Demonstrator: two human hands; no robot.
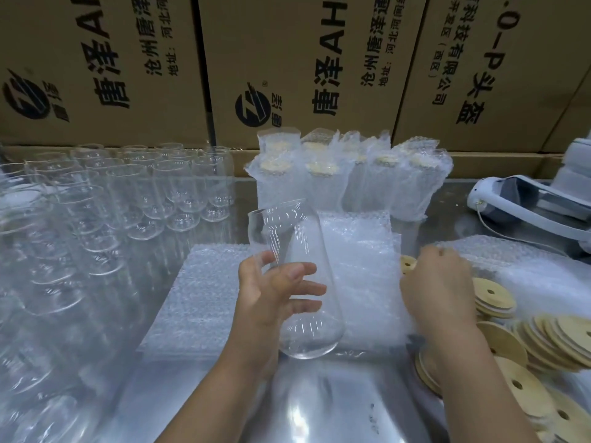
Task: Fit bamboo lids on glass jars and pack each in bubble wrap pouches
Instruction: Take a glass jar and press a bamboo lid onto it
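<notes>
Big boxes (pixel 303 59) behind, tops cut off. Empty jars (pixel 96 199) on the left, blurry. One jar (pixel 303 247) tilted over the flat pouches (pixel 204 292), gripped by left hand (pixel 271 302). Right hand (pixel 438 282) by the lids (pixel 499 343), fingers hidden, grip unclear.

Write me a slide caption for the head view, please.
Left hand holds a lidless glass jar over bubble wrap pouches while right hand hovers over bamboo lids.

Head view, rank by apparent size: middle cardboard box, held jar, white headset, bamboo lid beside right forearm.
1. middle cardboard box
2. jar in the left hand, white headset: alike, headset cut by frame edge, unranked
3. bamboo lid, despite its nearness
</notes>
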